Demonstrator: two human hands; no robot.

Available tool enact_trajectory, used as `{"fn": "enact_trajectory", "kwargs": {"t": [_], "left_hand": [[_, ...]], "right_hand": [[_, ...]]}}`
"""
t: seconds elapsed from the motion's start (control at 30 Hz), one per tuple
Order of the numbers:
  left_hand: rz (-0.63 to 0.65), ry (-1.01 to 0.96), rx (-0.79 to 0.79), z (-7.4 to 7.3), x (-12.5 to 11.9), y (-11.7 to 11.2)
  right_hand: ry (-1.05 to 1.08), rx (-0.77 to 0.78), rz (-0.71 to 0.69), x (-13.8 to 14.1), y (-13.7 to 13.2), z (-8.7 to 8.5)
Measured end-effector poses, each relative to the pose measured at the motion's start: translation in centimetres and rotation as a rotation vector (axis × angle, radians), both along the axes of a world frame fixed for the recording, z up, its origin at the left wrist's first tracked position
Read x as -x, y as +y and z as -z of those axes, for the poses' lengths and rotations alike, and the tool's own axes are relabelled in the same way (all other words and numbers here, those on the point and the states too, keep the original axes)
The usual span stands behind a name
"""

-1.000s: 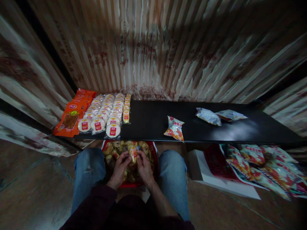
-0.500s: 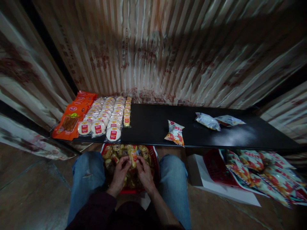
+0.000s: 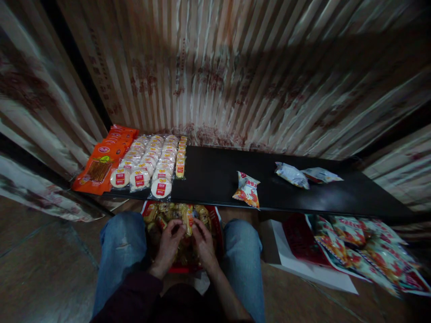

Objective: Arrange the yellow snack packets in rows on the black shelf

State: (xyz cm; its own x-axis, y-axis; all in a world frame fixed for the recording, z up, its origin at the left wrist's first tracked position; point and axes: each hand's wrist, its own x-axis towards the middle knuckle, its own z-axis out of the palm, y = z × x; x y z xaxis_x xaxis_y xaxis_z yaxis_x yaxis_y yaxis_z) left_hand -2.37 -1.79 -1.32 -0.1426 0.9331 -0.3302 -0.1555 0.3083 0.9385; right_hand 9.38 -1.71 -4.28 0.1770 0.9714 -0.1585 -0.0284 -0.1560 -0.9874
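Observation:
Between my fingers is a small yellow wrapped snack (image 3: 189, 217) with a red label, held upright above a red basket (image 3: 220, 237). My left hand (image 3: 170, 242) pinches its left side, and my right hand (image 3: 203, 242) pinches its right side. Many similar yellow packets (image 3: 202, 211) fill the basket between my knees. On the black shelf (image 3: 212, 166) just ahead, a short row of yellow wrapped snacks (image 3: 181, 163) runs front to back. Beside it lie several rows of round white rice crackers (image 3: 160, 187) in clear wrappers.
Orange snack bags (image 3: 97, 168) overlap at the shelf's left end. A white-and-orange puffed bag (image 3: 247, 190) lies mid-shelf, with two pale bags (image 3: 292, 175) farther right. Below right, a red basket (image 3: 298, 235) holds more puffed bags (image 3: 348, 229) beside a white box flap (image 3: 313, 269). Striped curtains (image 3: 215, 67) hang behind.
The camera view has turned slightly. Both hands stay over the basket with the same yellow snack, which has shifted only slightly. Items on the shelf keep their places.

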Motion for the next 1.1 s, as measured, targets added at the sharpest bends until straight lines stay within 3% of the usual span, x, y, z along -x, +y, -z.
{"fn": "enact_trajectory", "kwargs": {"t": [0.3, 0.43, 0.7, 0.93, 1.1], "left_hand": [[0.005, -0.001, 0.003, -0.4, 0.2, -0.3], [-0.008, 0.005, -0.042, -0.2, 0.3, 0.0], [-0.056, -0.017, -0.129, -1.2, 0.5, 0.5], [-0.063, -0.074, -0.095, -1.9, 0.6, 0.2], [-0.055, -0.077, -0.151, -1.5, 0.4, 0.9]], "right_hand": [[0.018, 0.036, 0.012, 0.2, -0.1, 0.3], [0.036, -0.004, 0.021, 0.5, -0.1, -0.5], [0.101, -0.084, 0.023, 1.6, 0.2, -2.6], [0.004, -0.133, 0.009, 1.8, 0.3, -3.4], [-0.036, -0.157, 0.004, 1.8, 1.0, -4.0]]}}
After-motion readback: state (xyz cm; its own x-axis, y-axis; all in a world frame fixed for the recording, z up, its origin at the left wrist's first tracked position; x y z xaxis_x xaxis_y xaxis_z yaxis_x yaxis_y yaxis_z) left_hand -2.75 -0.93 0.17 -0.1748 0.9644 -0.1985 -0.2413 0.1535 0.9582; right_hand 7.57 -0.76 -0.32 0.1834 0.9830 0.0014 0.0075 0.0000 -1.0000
